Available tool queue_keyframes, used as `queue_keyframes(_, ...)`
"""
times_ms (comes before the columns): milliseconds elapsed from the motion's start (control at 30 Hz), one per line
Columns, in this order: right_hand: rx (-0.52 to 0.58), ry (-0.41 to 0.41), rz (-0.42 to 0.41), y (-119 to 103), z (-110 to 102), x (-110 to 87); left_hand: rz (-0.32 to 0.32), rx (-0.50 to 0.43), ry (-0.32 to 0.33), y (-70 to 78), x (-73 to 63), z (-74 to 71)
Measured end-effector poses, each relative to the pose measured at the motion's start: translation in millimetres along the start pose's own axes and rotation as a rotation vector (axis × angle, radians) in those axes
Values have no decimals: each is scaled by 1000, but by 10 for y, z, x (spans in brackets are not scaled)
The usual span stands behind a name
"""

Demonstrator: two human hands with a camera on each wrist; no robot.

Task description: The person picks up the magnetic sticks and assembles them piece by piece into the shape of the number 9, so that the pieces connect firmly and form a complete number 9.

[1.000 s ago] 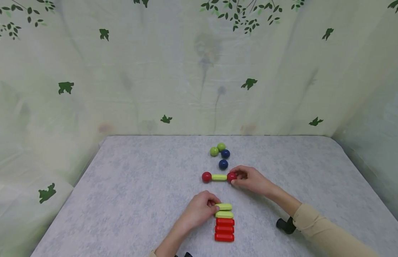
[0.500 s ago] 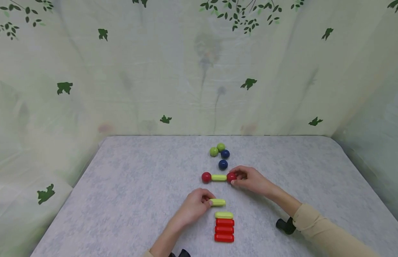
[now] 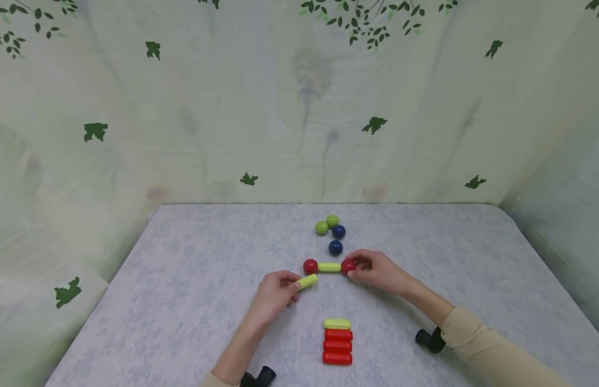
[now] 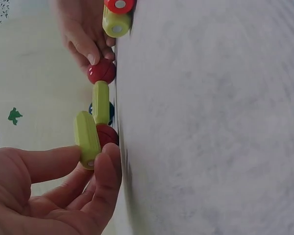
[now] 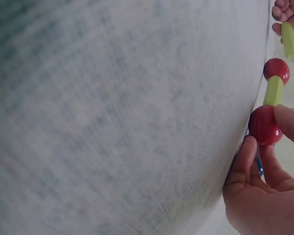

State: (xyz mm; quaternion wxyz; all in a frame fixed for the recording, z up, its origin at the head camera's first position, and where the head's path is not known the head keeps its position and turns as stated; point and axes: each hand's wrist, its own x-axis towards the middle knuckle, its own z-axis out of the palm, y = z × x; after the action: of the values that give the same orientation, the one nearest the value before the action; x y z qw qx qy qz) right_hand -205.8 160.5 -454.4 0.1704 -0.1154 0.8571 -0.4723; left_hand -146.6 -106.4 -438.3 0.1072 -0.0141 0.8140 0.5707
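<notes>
My left hand (image 3: 275, 294) pinches a yellow-green magnetic rod (image 3: 307, 281) by one end, tilted, just in front of the left red ball (image 3: 310, 266). A second yellow-green rod (image 3: 329, 267) joins that ball to the right red ball (image 3: 348, 267) in a straight line on the table. With thumb and fingers, my right hand (image 3: 379, 272) holds the right red ball. In the left wrist view the held rod (image 4: 87, 140) shows a round metal disc in its near end and partly covers the left red ball (image 4: 108, 135).
Nearer the front lies another yellow-green rod (image 3: 337, 324) beside a stack of red rods (image 3: 337, 346). Behind the joined piece sit two blue balls (image 3: 335, 248) and two green balls (image 3: 321, 228). A patterned cloth (image 3: 280, 107) hangs behind the grey table (image 3: 207, 322).
My left hand has taken a yellow-green rod off the row of rods and moved it left and away from me, towards the left red ball. My right hand has stayed on its ball.
</notes>
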Motion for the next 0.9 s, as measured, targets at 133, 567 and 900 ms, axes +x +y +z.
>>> queue_keyframes(133, 5, -2, 1, 10, 3, 3, -20, -16, 47, -22, 19, -40)
queue_keyframes(567, 7, -5, 3, -11, -2, -2, -57, -33, 98, -40, 28, -60)
queue_keyframes(900, 10, -1, 12, -12, -2, -6, -71, -106, 81, -39, 20, -63)
